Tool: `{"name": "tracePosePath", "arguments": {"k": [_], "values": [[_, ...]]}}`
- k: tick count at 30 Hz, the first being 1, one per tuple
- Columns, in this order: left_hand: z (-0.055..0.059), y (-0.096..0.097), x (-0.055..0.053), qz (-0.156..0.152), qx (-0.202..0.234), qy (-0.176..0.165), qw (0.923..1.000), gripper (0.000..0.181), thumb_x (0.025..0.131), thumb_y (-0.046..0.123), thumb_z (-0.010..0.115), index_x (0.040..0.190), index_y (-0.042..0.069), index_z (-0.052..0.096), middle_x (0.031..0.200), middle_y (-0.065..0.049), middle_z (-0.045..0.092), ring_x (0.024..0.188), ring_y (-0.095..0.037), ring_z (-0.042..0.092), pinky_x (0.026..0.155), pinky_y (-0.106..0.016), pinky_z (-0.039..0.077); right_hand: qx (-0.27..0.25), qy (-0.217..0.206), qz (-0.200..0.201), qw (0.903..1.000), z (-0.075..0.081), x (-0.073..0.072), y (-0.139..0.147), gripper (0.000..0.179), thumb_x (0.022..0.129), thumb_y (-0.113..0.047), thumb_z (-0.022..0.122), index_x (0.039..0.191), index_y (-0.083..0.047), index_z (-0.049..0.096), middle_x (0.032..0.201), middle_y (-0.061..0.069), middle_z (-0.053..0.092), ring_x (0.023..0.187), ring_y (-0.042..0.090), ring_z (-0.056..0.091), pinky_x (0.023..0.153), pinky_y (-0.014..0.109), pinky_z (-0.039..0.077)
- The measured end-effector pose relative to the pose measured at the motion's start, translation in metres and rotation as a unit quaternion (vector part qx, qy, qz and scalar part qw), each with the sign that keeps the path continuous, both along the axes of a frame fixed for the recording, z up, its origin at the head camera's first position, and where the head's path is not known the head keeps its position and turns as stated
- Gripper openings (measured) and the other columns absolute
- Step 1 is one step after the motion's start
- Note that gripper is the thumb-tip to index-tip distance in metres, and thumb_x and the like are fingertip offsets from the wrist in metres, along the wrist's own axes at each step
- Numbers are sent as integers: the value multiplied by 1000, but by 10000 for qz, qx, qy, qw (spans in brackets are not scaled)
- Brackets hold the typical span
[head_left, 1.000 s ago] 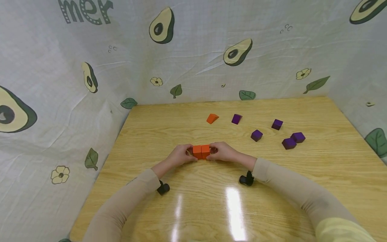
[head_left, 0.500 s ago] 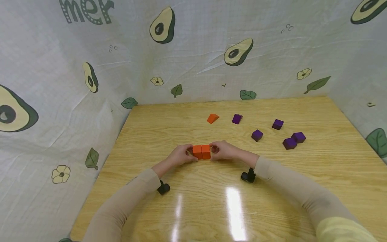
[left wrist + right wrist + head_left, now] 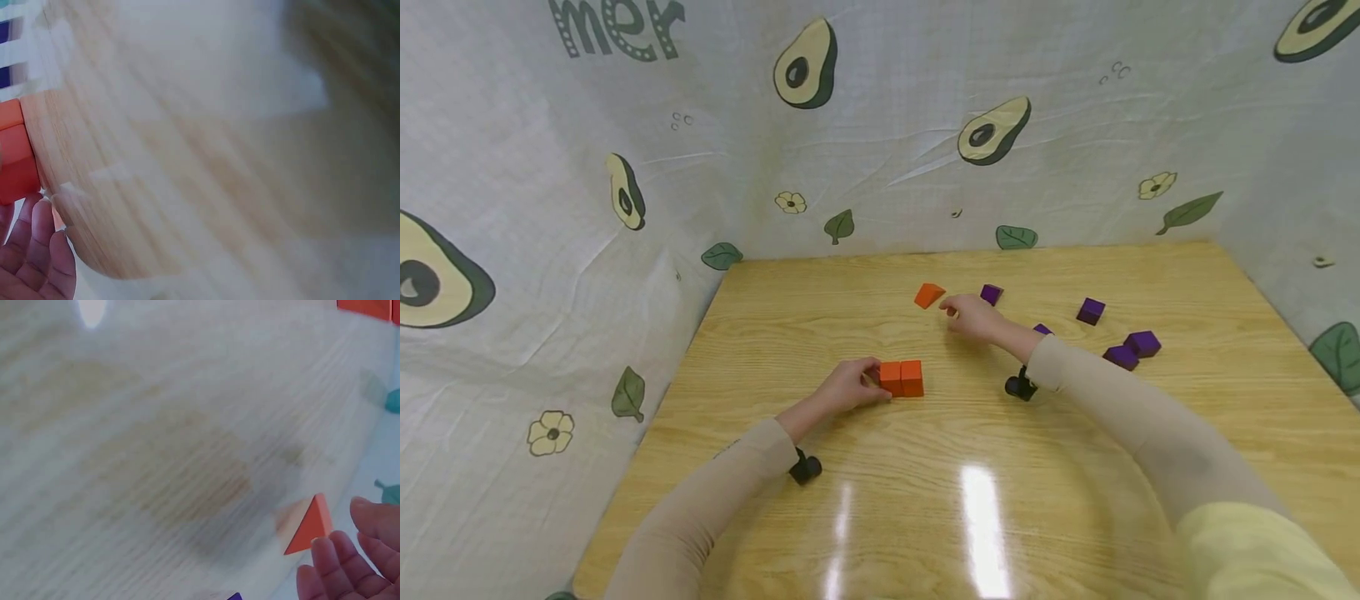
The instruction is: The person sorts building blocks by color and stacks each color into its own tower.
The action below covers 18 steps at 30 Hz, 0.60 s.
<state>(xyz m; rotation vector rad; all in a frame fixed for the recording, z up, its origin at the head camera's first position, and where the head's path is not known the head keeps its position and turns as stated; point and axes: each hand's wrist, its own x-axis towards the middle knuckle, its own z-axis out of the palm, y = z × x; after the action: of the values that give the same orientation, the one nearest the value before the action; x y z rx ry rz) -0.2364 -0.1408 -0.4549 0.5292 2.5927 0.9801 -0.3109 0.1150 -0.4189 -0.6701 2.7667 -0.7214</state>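
Observation:
Two orange cubes stand side by side on the wooden table in the head view: the left cube (image 3: 891,378) and the right cube (image 3: 912,379). My left hand (image 3: 847,383) pinches the left cube between thumb and fingers. In the left wrist view, the orange cubes (image 3: 15,156) sit at the edge, above curled fingers. My right hand (image 3: 973,318) reaches over the table just right of an orange triangular block (image 3: 928,294). Its thumb and fingers are apart and hold nothing; the right wrist view has the triangular block (image 3: 310,526) right by the fingertips.
A purple block (image 3: 992,294) lies just behind my right hand. Farther right are a purple cube (image 3: 1091,311) and two purple blocks close together (image 3: 1143,343). My right wrist partly covers another purple block (image 3: 1042,329). A printed cloth (image 3: 887,167) hangs behind the table.
My right hand has left the right orange cube and moved away to the back right, up to the orange triangular block. The left hand and both cubes have stayed in place.

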Motion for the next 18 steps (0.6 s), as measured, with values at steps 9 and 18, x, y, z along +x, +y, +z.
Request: {"name": "tracePosePath", "arguments": {"k": [9,18], "values": [[0,1,0,-13,73,-24,10000,44,77,22,74,114,3,58,96,-6,62,72,-11,55,68,-25,46,194,322,-289,9989,-6,-41,-6,46,87,-3,57,131,3,44,126,24,50,115,37,47,97,47,36],[-1,-1,-1,13,42,-92,9999,44,78,22,74,115,4,57,96,-5,62,72,-10,55,68,-25,46,784,925,134,9925,-15,-62,-14,45,90,0,50,134,-3,44,136,18,44,126,41,33,104,51,23]]}}
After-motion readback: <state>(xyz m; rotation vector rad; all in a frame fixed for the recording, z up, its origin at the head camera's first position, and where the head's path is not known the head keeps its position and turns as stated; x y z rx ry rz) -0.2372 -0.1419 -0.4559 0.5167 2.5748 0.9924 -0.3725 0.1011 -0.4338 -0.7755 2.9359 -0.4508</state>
